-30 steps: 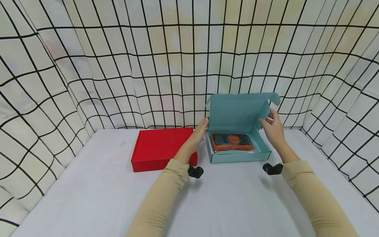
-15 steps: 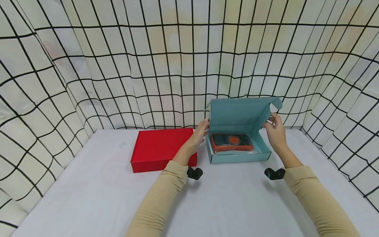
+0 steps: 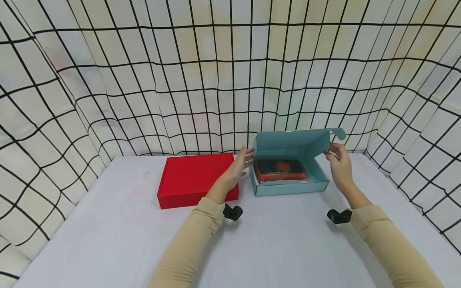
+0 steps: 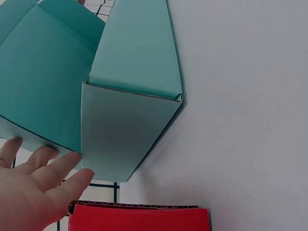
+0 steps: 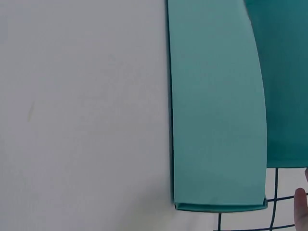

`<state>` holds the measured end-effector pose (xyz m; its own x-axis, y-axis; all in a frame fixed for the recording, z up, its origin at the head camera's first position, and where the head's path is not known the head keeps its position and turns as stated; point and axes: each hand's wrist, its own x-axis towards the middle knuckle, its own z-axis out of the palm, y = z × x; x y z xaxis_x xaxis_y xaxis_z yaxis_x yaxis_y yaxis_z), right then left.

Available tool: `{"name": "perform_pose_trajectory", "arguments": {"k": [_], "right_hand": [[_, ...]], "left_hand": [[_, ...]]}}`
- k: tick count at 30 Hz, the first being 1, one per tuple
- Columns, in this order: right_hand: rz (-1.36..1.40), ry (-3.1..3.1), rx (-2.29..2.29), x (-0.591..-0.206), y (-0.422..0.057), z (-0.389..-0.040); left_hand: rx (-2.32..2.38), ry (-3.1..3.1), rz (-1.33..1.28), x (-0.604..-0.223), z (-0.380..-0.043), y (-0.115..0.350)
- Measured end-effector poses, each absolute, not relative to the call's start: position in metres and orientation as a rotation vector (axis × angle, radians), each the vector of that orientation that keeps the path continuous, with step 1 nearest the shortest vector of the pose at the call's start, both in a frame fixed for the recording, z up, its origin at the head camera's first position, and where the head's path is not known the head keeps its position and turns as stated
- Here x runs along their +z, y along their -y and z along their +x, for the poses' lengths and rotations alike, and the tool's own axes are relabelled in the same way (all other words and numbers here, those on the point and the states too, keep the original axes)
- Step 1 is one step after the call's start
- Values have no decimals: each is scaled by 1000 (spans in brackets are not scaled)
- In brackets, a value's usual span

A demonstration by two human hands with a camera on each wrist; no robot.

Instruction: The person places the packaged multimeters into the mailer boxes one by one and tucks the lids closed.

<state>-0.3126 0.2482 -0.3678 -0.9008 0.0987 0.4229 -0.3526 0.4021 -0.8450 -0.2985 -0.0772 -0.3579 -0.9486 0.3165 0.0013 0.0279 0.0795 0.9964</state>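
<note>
A light-blue cardboard box (image 3: 291, 189) stands on the table with its hinged lid (image 3: 279, 143) tipped partway forward. Inside lies an orange-rimmed multimeter (image 3: 282, 169) with a dark face and a round dial, clear plastic film around it. My left hand (image 3: 235, 167), fingers extended, touches the lid's left side flap; the left wrist view shows the fingertips (image 4: 72, 158) along its edge. At the lid's right side flap, my right hand (image 3: 341, 165) pinches the edge between thumb and fingers. Only a bit of this hand shows at the right wrist view's border.
A closed red box (image 3: 196, 176) lies left of the blue one, partly behind my left forearm. White cloth covers the table (image 3: 273, 240). A black-lined white grid curtain (image 3: 201, 80) rises behind and at both sides. Black wrist devices (image 3: 232, 212) hang below both cuffs.
The lid has tilted forward and down over the box. My right hand has moved slightly down and right along with its flap. My left hand has stayed nearly in place.
</note>
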Motion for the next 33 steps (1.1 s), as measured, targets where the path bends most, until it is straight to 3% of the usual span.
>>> {"name": "perform_pose_trajectory", "arguments": {"k": [33], "right_hand": [[406, 2206, 2221, -368, -280, -313]], "left_hand": [[1870, -2151, 334, -345, -288, 82]]}}
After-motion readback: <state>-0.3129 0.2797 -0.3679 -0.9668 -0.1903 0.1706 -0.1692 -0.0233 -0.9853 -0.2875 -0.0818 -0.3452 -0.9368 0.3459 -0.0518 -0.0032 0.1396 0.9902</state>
